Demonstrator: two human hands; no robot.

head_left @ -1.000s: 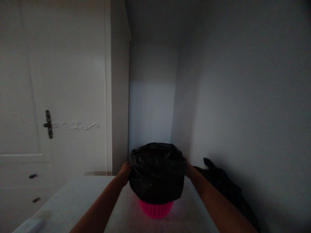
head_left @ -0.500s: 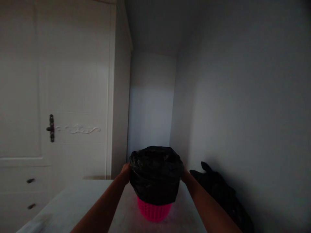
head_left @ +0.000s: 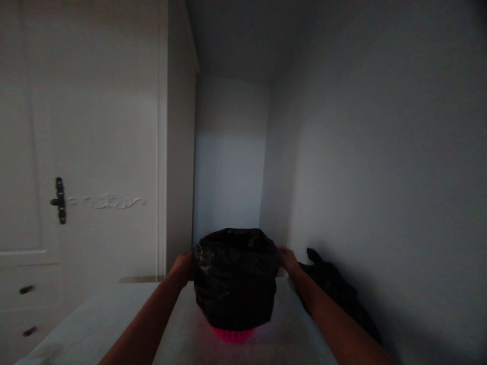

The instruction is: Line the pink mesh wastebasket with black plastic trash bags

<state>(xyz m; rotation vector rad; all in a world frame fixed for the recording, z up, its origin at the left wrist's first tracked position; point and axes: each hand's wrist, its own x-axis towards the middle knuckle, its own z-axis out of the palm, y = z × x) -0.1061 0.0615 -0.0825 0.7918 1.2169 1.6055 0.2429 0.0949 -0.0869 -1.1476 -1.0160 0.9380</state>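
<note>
A pink plastic basket stands on a pale surface in front of me, lined with a black bag that drapes over its rim and covers nearly all of its side. My left hand is at the bag's left upper edge, fingers curled against it. My right hand is at the right upper edge, fingers on the bag. Only a thin pink strip shows at the bottom. The room is dim.
A white wardrobe door with a dark handle and drawers with knobs fills the left. Bare walls meet in a corner behind the basket. A dark bundle of cloth or bag lies along the right wall.
The black bag now hangs lower over the basket, leaving much less pink showing. Both hands stay at the bag's upper edges; the view shifted slightly right.
</note>
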